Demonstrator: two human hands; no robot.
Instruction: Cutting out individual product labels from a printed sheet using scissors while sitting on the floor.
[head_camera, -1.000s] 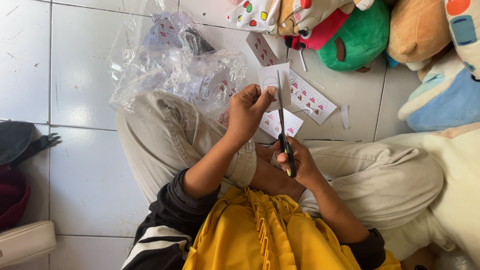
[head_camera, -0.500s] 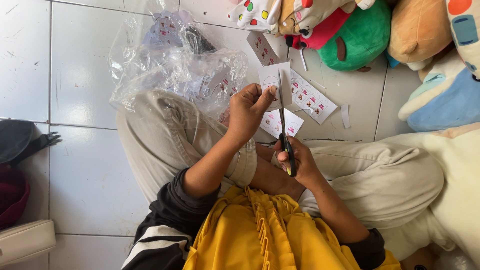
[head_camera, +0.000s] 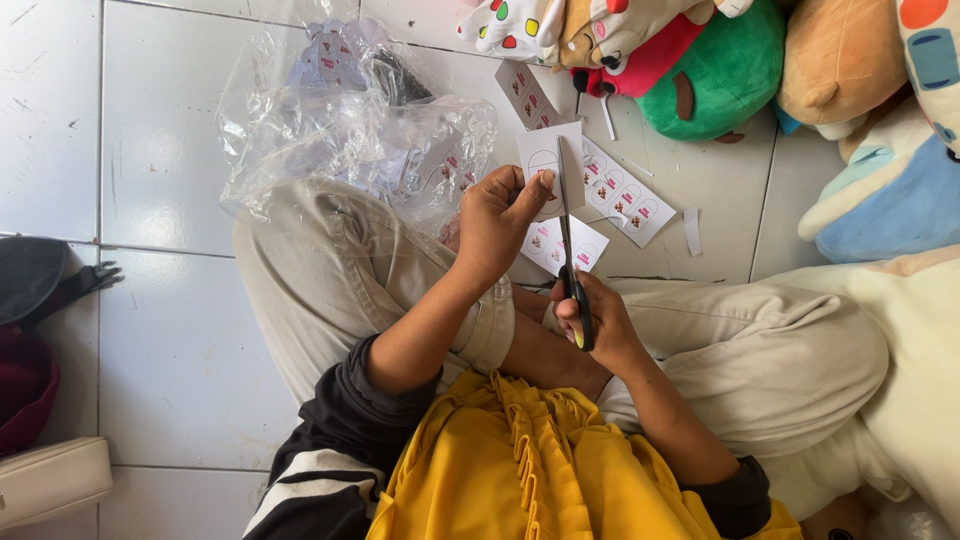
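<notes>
The left hand (head_camera: 497, 222) pinches a small white paper card with a printed outline (head_camera: 548, 160) above the lap, the right hand (head_camera: 597, 322) grips black-handled scissors (head_camera: 568, 245) (blades already in the paper) — better to turn the card slowly, not the scissors.

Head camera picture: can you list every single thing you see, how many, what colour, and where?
paper piece: one, white, pinched in left hand
scissors: one, black handles, in right hand, blades along the paper
sticker sheets: about three, white with small red prints, on floor ahead
plastic bag: one, clear, crumpled, by left knee
plush toys: several, green, orange, blue, cream, top right
bags: dark and cream, left edge
tiled floor: white
left hand: holding paper
right hand: gripping scissors
</notes>
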